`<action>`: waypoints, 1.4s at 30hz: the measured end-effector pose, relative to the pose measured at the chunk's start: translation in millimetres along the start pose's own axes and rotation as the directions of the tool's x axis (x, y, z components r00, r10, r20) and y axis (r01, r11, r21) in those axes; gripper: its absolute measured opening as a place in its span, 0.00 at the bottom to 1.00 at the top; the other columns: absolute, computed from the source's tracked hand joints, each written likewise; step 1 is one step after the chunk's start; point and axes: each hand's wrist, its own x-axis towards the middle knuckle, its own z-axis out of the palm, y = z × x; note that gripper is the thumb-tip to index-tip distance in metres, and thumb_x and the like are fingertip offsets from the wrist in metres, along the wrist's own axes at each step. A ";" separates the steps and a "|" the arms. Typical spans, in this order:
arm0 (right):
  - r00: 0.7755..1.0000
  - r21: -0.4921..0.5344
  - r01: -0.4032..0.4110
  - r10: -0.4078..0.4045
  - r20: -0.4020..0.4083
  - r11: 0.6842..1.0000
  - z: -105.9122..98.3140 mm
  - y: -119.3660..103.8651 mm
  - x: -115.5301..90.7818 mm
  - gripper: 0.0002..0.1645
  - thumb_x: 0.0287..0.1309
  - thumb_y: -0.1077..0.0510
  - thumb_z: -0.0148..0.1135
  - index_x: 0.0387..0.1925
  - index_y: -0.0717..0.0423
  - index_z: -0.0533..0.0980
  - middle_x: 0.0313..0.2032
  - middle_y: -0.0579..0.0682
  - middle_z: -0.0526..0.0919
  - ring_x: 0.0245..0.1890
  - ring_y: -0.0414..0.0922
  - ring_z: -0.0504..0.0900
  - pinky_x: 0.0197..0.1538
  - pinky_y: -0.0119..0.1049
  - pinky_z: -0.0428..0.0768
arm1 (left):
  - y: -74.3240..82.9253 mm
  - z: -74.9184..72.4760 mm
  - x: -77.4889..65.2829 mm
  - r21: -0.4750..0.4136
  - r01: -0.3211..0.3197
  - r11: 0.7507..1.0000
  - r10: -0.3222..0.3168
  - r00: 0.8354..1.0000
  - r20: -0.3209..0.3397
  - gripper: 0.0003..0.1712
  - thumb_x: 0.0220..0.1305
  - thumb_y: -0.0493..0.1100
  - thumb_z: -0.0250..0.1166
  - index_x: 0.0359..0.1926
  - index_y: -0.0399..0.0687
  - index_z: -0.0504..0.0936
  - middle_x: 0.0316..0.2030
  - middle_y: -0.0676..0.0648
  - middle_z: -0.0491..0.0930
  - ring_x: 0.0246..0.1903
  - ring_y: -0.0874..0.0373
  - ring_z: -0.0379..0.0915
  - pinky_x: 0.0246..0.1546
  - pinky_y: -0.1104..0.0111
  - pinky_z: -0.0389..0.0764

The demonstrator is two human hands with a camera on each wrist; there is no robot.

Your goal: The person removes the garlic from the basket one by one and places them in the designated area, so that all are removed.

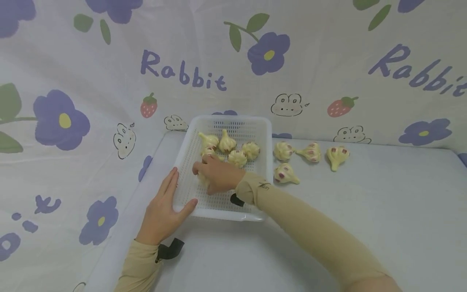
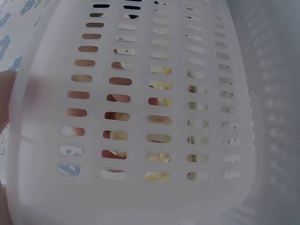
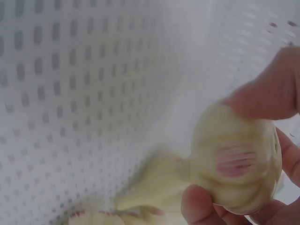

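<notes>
A white perforated plastic basket (image 1: 226, 213) stands on the table. My left hand (image 1: 162, 211) rests against its near-left corner, fingers extended along the left rim and thumb spread over the front rim. Inside the basket, my right hand (image 1: 220, 174) grips a garlic bulb (image 3: 234, 159) between thumb and fingers. In the head view that bulb is mostly hidden under the hand. Several other pale garlic bulbs (image 1: 228, 142) with purplish marks lie toward the back of the basket. In the left wrist view, the basket wall (image 2: 136, 197) fills most of the picture.
On the table right of the basket lie several more garlic bulbs (image 1: 285, 173), the farthest one (image 1: 337, 157) stem toward me. A white cloth (image 1: 189, 40) printed with flowers, strawberries and rabbits hangs behind and at left. Dark wrist-camera pieces (image 1: 170, 248) stick out by the sleeves.
</notes>
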 end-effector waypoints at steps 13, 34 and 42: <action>0.997 0.047 0.028 -0.024 -0.072 0.999 -19.0 -0.4 -18.8 0.34 0.51 0.63 0.74 0.61 0.49 0.74 0.52 0.54 0.73 0.49 0.47 0.70 0.49 0.35 0.81 | 1.0 -0.8 -1.9 -0.006 -0.004 1.000 0.004 1.000 0.006 0.54 0.66 0.58 0.69 0.81 0.39 0.56 0.81 0.43 0.56 0.75 0.41 0.63 0.66 0.42 0.75; 0.973 0.108 0.011 0.015 -0.231 0.994 -53.3 4.5 -74.5 0.36 0.44 0.64 0.73 0.60 0.50 0.77 0.51 0.53 0.75 0.49 0.47 0.71 0.47 0.38 0.77 | 1.0 -2.2 -1.6 0.004 -0.009 1.000 0.009 1.000 -0.001 0.53 0.65 0.58 0.69 0.81 0.38 0.56 0.81 0.42 0.56 0.75 0.39 0.62 0.67 0.42 0.74; 0.963 0.154 -0.025 0.065 -0.261 0.988 -51.3 15.5 -99.2 0.37 0.47 0.62 0.72 0.63 0.51 0.76 0.56 0.55 0.73 0.55 0.50 0.70 0.54 0.43 0.77 | 0.8 -1.3 -1.2 -0.003 -0.021 1.000 0.021 1.000 -0.015 0.53 0.64 0.57 0.69 0.80 0.36 0.57 0.81 0.41 0.57 0.75 0.39 0.63 0.67 0.42 0.73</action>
